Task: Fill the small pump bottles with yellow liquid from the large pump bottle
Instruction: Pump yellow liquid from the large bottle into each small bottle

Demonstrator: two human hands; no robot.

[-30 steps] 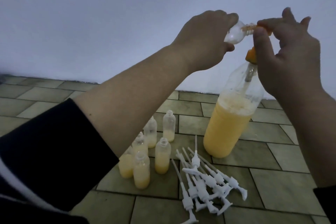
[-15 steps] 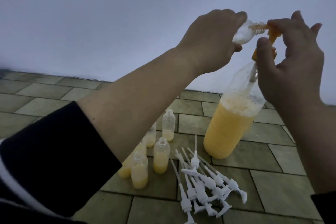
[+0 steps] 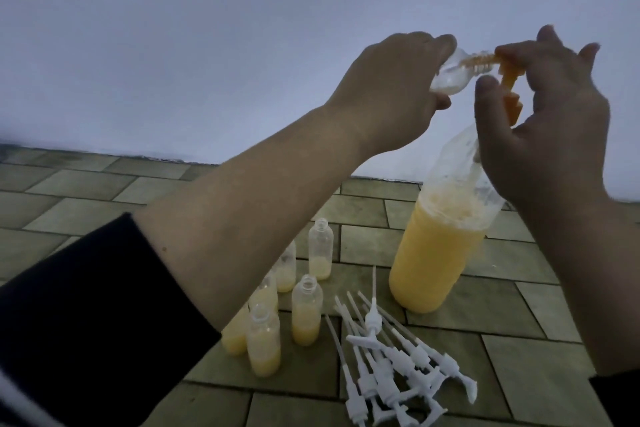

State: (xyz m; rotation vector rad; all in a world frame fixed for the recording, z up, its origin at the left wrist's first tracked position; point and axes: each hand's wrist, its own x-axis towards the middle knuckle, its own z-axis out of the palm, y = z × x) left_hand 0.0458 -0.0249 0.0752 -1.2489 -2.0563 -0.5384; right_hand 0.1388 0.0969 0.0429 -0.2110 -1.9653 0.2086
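Fingers of the left hand [image 3: 388, 94] are curled round a nearly empty small bottle [image 3: 211, 74], held at the orange pump [image 3: 263, 80] which is pressed by the right hand [image 3: 540, 121]; six part-filled bottles [image 3: 306, 314] are left uncapped.

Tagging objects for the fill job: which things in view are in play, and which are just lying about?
In play:
- left hand gripping a small bottle
- right hand on the orange pump head
- large bottle
- small bottles on the floor

Lying about:
- white pump tops piled on the tiled floor
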